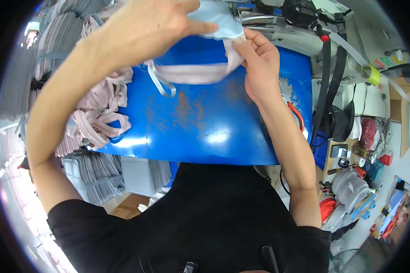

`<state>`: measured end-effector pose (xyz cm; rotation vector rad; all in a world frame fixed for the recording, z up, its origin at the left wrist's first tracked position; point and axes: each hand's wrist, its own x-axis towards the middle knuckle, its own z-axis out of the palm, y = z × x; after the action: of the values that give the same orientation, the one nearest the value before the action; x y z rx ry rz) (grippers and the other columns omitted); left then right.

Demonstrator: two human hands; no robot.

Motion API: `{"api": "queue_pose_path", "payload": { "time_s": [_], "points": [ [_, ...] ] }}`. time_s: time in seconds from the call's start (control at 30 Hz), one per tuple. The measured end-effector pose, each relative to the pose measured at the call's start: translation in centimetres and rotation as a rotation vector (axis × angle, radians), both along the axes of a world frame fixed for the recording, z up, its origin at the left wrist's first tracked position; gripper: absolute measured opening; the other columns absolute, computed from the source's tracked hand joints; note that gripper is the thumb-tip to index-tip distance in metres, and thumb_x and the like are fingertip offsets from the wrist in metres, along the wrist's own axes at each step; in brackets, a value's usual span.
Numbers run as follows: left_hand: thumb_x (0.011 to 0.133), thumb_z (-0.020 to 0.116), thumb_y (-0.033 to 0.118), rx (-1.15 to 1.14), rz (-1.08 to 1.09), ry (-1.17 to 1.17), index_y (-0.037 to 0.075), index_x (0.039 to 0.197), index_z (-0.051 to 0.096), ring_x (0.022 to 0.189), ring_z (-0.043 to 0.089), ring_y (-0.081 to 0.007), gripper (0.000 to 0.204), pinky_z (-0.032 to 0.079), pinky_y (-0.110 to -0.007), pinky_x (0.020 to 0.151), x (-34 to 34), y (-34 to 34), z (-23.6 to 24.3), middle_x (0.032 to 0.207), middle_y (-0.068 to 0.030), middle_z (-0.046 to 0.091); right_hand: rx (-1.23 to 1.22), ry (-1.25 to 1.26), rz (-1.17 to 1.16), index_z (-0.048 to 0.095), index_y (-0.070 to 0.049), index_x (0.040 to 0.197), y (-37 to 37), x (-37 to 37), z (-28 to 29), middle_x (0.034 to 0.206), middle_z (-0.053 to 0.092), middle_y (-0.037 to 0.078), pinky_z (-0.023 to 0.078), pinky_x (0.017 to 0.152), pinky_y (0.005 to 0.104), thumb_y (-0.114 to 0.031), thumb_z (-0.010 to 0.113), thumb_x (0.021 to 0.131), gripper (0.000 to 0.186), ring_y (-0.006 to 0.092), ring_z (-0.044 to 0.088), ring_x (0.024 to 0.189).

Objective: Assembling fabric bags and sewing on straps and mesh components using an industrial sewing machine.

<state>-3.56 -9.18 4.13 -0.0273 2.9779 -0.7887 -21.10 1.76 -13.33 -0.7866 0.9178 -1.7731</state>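
At the top of the view, my left hand (pixel 171 20) holds a light blue fabric piece (pixel 218 20), its thumb lying over the near part of the cloth. Some of that hand's fingers are cut off by the picture's upper edge. My right hand (pixel 262 61) pinches the right corner of the same fabric, where a pale pink fabric strap (pixel 191 74) meets it. The strap hangs in a loop between the hands, above a blue work surface (pixel 205 123). From its left end dangles a narrow whitish ribbon (pixel 158 82).
Pale pink straps (pixel 100 107) lie heaped on the left. Bundled grey stacks (pixel 95 175) stand lower left. A sewing machine (pixel 291 41) rises beyond my right hand. An orange-red handle (pixel 296 116) lies by my right forearm. Spools (pixel 351 186) and tools crowd the right.
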Motion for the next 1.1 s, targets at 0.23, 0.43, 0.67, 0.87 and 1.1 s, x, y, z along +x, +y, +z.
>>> {"api": "queue_pose_path", "payload": {
  "time_s": [0.23, 0.43, 0.67, 0.87, 1.1],
  "points": [
    [0.084, 0.067, 0.014, 0.061, 0.148, -0.167, 0.006, 0.125, 0.074, 0.067, 0.071, -0.0289, 0.042, 0.056, -0.042, 0.056, -1.8, 2.2, 1.7, 0.086, -0.0141, 0.068, -0.004, 0.031, -0.089, 0.067, 0.004, 0.125, -0.6, 0.3, -0.6, 0.101, 0.078, 0.011, 0.06, 0.071, 0.0268, -0.01, 0.07, 0.101, 0.028, 0.015, 0.074, 0.08],
    [0.084, 0.066, 0.011, 0.103, 0.26, -0.166, -0.002, 0.114, 0.072, 0.073, 0.075, -0.0329, 0.034, 0.058, -0.043, 0.06, -2.8, 4.7, 1.2, 0.089, -0.019, 0.071, -0.016, 0.032, -0.083, 0.067, 0.005, 0.125, -0.5, 0.2, -0.9, 0.102, 0.078, 0.012, 0.062, 0.072, 0.0283, -0.01, 0.07, 0.101, 0.028, 0.0163, 0.075, 0.081],
    [0.082, 0.067, 0.015, 0.237, 0.347, 0.002, -0.006, 0.096, 0.072, 0.07, 0.074, -0.0313, 0.026, 0.057, -0.038, 0.059, -3.6, 7.5, -1.2, 0.082, -0.0199, 0.072, -0.002, -0.041, -0.034, 0.065, 0.005, 0.126, -0.1, 0.5, -0.5, 0.106, 0.077, 0.011, 0.06, 0.079, 0.0272, -0.005, 0.068, 0.102, 0.026, 0.0141, 0.074, 0.091],
    [0.079, 0.066, 0.014, 0.301, 0.368, 0.241, 0.0, 0.084, 0.074, 0.069, 0.074, -0.0304, 0.017, 0.058, -0.039, 0.063, -6.6, 8.5, -4.2, 0.074, -0.016, 0.072, 0.037, 0.069, -0.119, 0.072, -0.002, 0.118, 1.2, 0.6, -0.3, 0.108, 0.077, 0.004, 0.055, 0.079, 0.0234, -0.003, 0.067, 0.1, 0.019, 0.0076, 0.069, 0.09],
    [0.069, 0.072, 0.008, 0.666, 0.383, 0.613, 0.004, 0.151, 0.053, 0.086, 0.069, -0.0323, 0.084, 0.056, -0.044, 0.073, -2.8, 12.4, -8.3, 0.108, -0.0129, 0.064, 0.043, 0.351, -0.057, 0.056, -0.003, 0.142, 6.7, -0.2, 0.0, 0.074, 0.063, -0.002, 0.044, 0.061, 0.0221, -0.01, 0.068, 0.101, 0.044, 0.0034, 0.057, 0.067]
  ]
}}
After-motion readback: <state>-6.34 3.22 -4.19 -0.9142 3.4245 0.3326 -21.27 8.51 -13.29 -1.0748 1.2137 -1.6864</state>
